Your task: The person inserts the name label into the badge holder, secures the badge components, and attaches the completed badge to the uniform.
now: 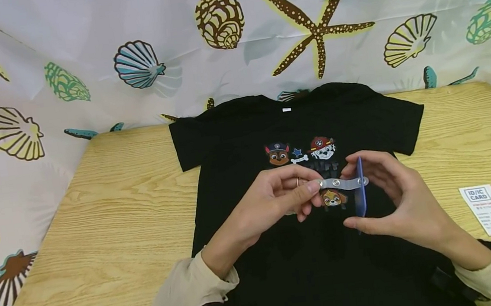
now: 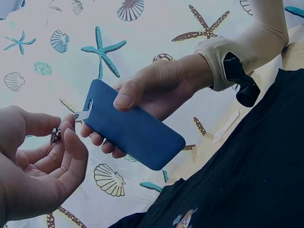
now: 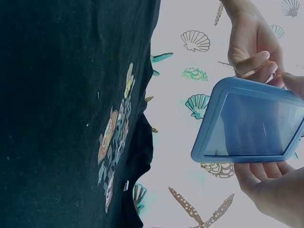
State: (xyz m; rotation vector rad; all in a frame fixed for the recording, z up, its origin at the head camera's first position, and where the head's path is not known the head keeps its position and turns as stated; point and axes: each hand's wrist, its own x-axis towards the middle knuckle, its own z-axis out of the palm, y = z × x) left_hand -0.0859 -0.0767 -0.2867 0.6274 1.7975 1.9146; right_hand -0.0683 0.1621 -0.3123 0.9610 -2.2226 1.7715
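Note:
A blue ID card holder [image 1: 360,193] stands edge-on above the black T-shirt [image 1: 244,138]. My right hand [image 1: 407,197] grips it, thumb on one edge and fingers on the other. In the right wrist view the holder [image 3: 209,126] shows a clear window inside its blue frame. A translucent strap [image 1: 346,183] with metal snaps runs through the holder's slot. Its other end is pinched between the thumb and fingers of my left hand [image 1: 269,198]. A small metal clip [image 2: 56,135] shows at those fingers in the left wrist view.
The T-shirt lies spread on a wooden table [image 1: 134,211], its cartoon dog print facing up. A white paper slip [image 1: 490,211] marked ID/IC CARD lies to the right. Behind the table hangs a white cloth [image 1: 185,23] printed with shells and starfish.

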